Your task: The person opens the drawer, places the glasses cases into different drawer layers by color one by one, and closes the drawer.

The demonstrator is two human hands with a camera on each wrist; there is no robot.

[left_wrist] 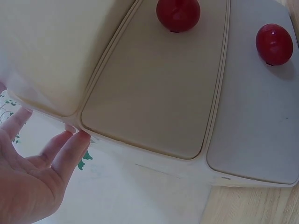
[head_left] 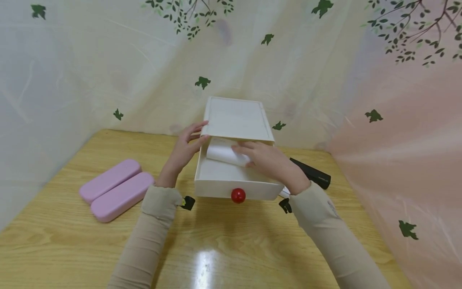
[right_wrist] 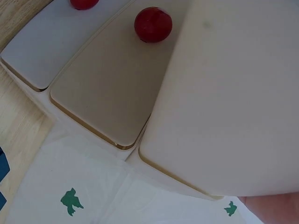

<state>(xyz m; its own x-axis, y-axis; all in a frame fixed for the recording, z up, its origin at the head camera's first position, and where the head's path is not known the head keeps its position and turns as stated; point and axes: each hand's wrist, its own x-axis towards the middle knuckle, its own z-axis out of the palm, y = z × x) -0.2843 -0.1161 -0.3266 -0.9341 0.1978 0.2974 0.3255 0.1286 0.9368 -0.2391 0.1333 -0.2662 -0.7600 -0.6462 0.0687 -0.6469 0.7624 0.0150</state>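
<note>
A white drawer cabinet (head_left: pixel 240 118) stands on the table with its top drawer (head_left: pixel 216 188) pulled out by a red round knob side facing me. Inside that drawer lies a white roll (head_left: pixel 221 151), its right end covered by my right hand (head_left: pixel 268 158), whose fingers and thumb grip it. My left hand (head_left: pixel 184 150) rests its fairly straight fingertips against the cabinet's left side. The left wrist view shows that hand (left_wrist: pixel 42 172) at the cabinet edge, beside the closed middle drawer (left_wrist: pixel 149 93). In the right wrist view the open drawer (right_wrist: pixel 224 107) hides most of the right hand.
Two pink oblong cases (head_left: pixel 119 190) lie side by side on the left of the wooden table (head_left: pixel 231 245). A black oblong object (head_left: pixel 314 174) sits to the right of the cabinet, with a white item (head_left: pixel 285 192) partly hidden near my right wrist. A leaf-patterned curtain (head_left: pixel 162 80) hangs behind.
</note>
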